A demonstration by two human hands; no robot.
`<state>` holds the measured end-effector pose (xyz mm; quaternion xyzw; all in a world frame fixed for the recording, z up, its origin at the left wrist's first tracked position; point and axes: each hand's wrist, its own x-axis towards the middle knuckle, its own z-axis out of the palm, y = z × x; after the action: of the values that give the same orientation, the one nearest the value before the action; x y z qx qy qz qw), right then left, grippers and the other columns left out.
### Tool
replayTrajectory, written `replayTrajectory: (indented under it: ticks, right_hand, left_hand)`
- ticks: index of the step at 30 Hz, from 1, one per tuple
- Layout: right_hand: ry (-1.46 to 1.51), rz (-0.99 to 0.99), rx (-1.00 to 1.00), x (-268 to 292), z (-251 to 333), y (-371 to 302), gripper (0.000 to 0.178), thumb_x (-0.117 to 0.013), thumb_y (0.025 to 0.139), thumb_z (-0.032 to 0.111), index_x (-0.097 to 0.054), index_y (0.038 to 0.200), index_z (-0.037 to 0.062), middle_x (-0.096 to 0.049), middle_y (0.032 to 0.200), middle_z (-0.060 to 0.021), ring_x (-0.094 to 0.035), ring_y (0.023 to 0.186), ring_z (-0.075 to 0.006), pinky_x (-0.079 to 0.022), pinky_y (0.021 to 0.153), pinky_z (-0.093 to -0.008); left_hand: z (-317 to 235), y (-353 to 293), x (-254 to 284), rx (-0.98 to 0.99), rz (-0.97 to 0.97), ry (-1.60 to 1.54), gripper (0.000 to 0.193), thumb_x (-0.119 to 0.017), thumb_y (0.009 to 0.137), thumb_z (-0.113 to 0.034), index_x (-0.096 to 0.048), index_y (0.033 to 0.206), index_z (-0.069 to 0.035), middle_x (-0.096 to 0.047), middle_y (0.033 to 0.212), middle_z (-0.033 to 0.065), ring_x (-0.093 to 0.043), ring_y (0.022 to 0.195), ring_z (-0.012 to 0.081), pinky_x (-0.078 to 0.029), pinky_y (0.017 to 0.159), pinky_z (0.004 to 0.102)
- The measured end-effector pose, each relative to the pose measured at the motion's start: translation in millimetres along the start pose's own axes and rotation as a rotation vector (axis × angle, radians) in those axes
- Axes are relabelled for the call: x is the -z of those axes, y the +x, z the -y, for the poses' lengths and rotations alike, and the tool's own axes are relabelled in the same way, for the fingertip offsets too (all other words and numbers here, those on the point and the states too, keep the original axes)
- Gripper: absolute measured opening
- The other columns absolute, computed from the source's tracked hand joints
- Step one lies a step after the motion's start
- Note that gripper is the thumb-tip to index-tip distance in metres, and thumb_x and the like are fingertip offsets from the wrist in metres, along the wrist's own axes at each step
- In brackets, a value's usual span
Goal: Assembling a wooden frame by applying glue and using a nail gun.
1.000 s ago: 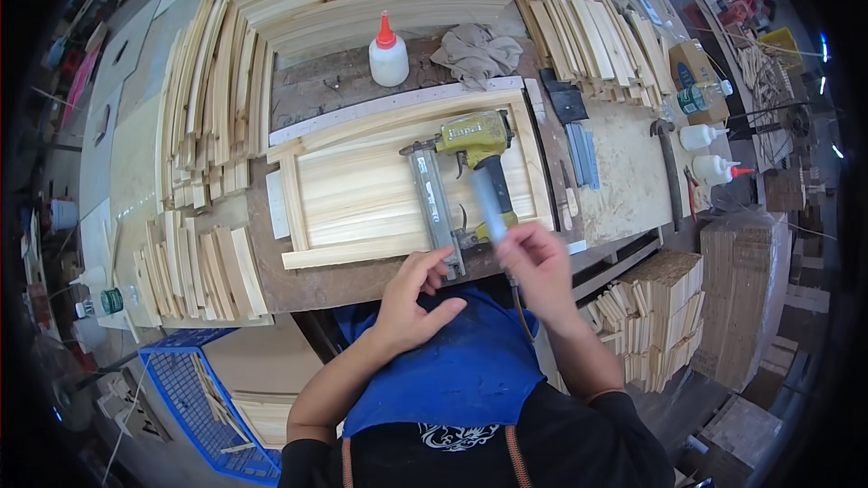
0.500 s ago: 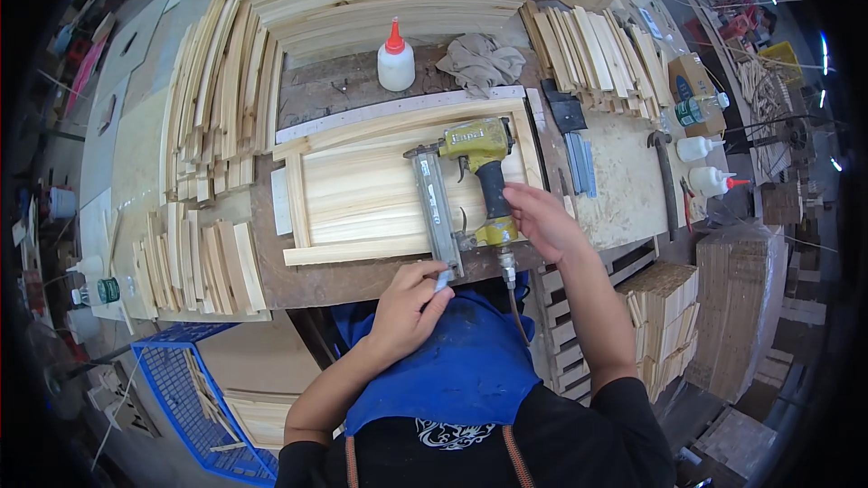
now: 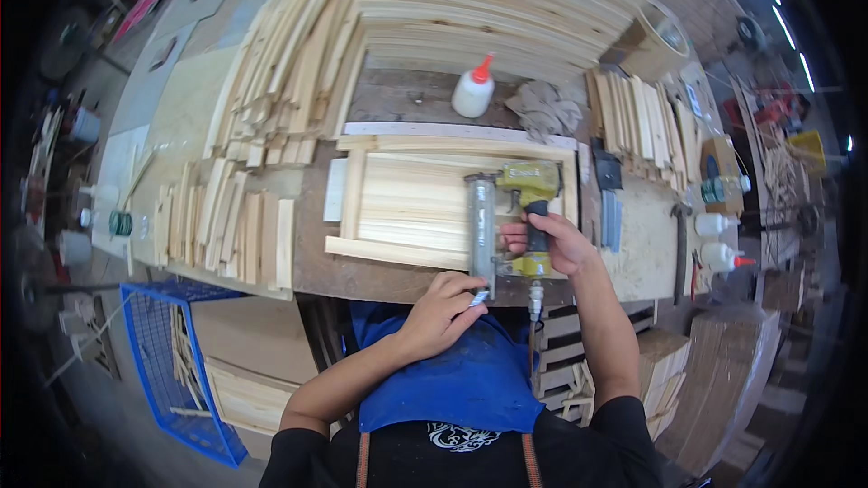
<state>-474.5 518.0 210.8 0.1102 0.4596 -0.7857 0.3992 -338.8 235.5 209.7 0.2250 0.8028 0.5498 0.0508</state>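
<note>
A yellow pneumatic nail gun [image 3: 535, 179] with a black handle and long grey magazine lies across a wooden framed panel [image 3: 407, 208] on the bench. My right hand [image 3: 568, 244] is closed around the gun's handle, its fingertips showing on the left side. At the magazine's near end, my left hand [image 3: 438, 312] pinches a short silvery nail strip [image 3: 479, 296] between thumb and fingers. Whether the strip is partly inside the magazine I cannot tell. An air hose fitting [image 3: 536, 296] hangs from the gun's base over the bench edge.
Wood strips are piled at the left [image 3: 289, 63] and right [image 3: 642, 122]. Behind the panel stand a white glue bottle [image 3: 473, 93] and a crumpled rag [image 3: 544, 110]. More nail strips [image 3: 611, 221] and a hammer [image 3: 681, 253] lie right. A blue crate [image 3: 163, 370] sits below left.
My right hand has gone from resting beside the handle to wrapping around it. My left hand stays at the magazine's end with the strip. The whole view has shifted.
</note>
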Motion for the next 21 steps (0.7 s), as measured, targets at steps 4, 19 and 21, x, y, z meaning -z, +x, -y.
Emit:
replayTrajectory:
  ticks: [4, 19, 21]
  right_hand:
    - [0.097, -0.018, 0.029, 5.1, -10.7, 0.1, 0.026, -0.059, 0.109, 0.027, -0.062, 0.122, 0.004, -0.07, 0.131, -0.0285, -0.072, 0.117, -0.0403, -0.06, 0.1, -0.0512]
    - [0.129, -0.273, 0.081, -12.6, -15.1, 6.8, 0.021, -0.063, 0.107, 0.031, -0.062, 0.103, 0.0098, -0.067, 0.082, -0.0046, -0.074, 0.086, -0.0342, -0.064, 0.083, -0.0491]
    - [0.13, -0.277, 0.084, -12.3, -15.9, 7.8, 0.021, -0.063, 0.107, 0.031, -0.063, 0.103, 0.0098, -0.066, 0.081, -0.0045, -0.074, 0.085, -0.034, -0.064, 0.082, -0.0489]
  left_hand:
    - [5.5, -1.1, -4.4, -0.014, -0.004, -0.067, 0.019, -0.066, 0.104, -0.02, -0.074, 0.1, -0.004, -0.063, 0.141, 0.0126, -0.052, 0.132, 0.0361, -0.042, 0.113, 0.0447]
    - [5.1, -6.8, -5.7, 0.028, 0.028, -0.182, 0.026, -0.063, 0.107, -0.025, -0.072, 0.097, -0.003, -0.058, 0.147, 0.0133, -0.047, 0.136, 0.0352, -0.037, 0.116, 0.0452]
    - [5.6, -7.7, -6.6, 0.023, 0.01, -0.192, 0.025, -0.062, 0.107, -0.025, -0.073, 0.099, -0.004, -0.06, 0.143, 0.0126, -0.047, 0.135, 0.0347, -0.037, 0.115, 0.0456]
